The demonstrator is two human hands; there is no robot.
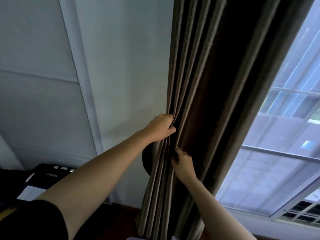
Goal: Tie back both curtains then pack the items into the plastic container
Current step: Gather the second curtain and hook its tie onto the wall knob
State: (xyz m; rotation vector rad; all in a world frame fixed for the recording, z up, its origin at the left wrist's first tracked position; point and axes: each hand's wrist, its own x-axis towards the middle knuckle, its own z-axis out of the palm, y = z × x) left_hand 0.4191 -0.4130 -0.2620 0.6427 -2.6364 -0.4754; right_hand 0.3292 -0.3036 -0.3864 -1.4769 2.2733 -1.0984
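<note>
A brown pleated curtain hangs bunched between the white wall and the window. My left hand is clenched around the curtain's left folds at mid height. Just below and to the right, my right hand pinches a fold of the same curtain. A dark curved shape, perhaps a tie-back or hook, shows behind the curtain's left edge under my left hand. No plastic container is in view.
The white panelled wall fills the left. A window with metal bars is on the right. A dark device with buttons sits at the lower left. Dark wooden floor lies below the curtain.
</note>
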